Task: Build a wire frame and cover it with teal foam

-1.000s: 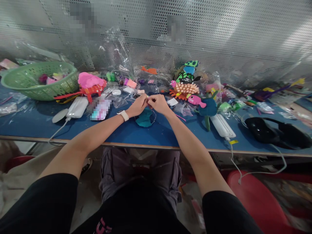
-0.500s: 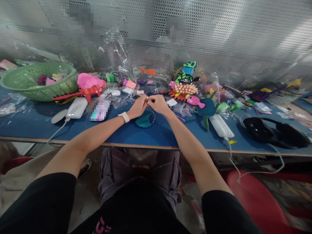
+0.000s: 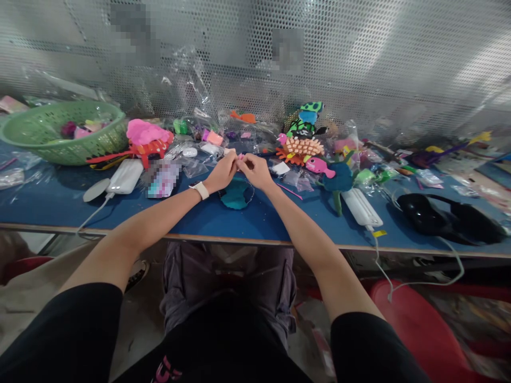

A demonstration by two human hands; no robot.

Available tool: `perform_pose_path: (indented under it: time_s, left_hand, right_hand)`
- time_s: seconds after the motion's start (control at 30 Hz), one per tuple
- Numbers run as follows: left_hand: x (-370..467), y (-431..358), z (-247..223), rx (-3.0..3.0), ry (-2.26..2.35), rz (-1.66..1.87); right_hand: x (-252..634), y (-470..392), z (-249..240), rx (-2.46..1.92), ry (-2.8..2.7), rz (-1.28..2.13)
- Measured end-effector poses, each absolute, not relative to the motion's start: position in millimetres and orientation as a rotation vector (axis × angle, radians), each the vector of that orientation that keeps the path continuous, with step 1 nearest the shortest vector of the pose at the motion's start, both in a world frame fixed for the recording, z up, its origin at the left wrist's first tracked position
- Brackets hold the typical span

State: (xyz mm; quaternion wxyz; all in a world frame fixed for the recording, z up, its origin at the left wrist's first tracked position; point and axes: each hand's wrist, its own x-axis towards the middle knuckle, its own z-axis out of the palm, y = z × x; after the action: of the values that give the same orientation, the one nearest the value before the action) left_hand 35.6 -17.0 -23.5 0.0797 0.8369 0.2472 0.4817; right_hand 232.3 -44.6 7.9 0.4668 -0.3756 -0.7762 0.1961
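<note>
My left hand (image 3: 222, 173) and my right hand (image 3: 257, 171) meet at their fingertips above the blue table, both with fingers pinched closed. A small pink piece (image 3: 240, 157), soft-looking and mostly hidden, shows between the fingertips. Just below the hands lies a flat teal piece (image 3: 235, 197) with an uneven edge; a pale beaded line runs along its right side. Near my right wrist a thin pink stick (image 3: 290, 191) rests on the table.
A green basket (image 3: 80, 151) stands at the left, near a pink-and-red clay figure (image 3: 147, 138). Colourful clay animals (image 3: 303, 149) and plastic bags line the back. White power banks (image 3: 362, 207) with cables and a black headset (image 3: 443, 215) lie near the front edge (image 3: 235, 238).
Both hands have shifted slightly left, still together at the fingertips. The pink piece now shows between them. More of the teal piece is uncovered.
</note>
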Motion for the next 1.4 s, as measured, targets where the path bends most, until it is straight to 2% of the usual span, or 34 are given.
perform_pose_path:
  time_s: [0.27, 0.7, 1.1, 1.4]
  left_hand:
    - [32.7, -20.1, -18.9, 2.575, 0.877, 1.355]
    - [34.0, -28.2, -11.4, 2.648, 0.928, 1.283]
    - [30.8, -18.0, -15.0, 2.506, 0.79, 1.212]
    - [27.6, -26.5, -0.2, 2.448, 0.818, 1.361]
  right_hand:
    - [229.1, -45.3, 10.7, -0.937, -1.826, 0.677]
    - [236.3, -40.3, 5.5, -0.908, -1.999, 0.493]
    - [236.0, -42.6, 6.5, -0.893, -2.028, 0.628]
    - [231.9, -43.7, 8.2, -0.859, -1.9, 0.745]
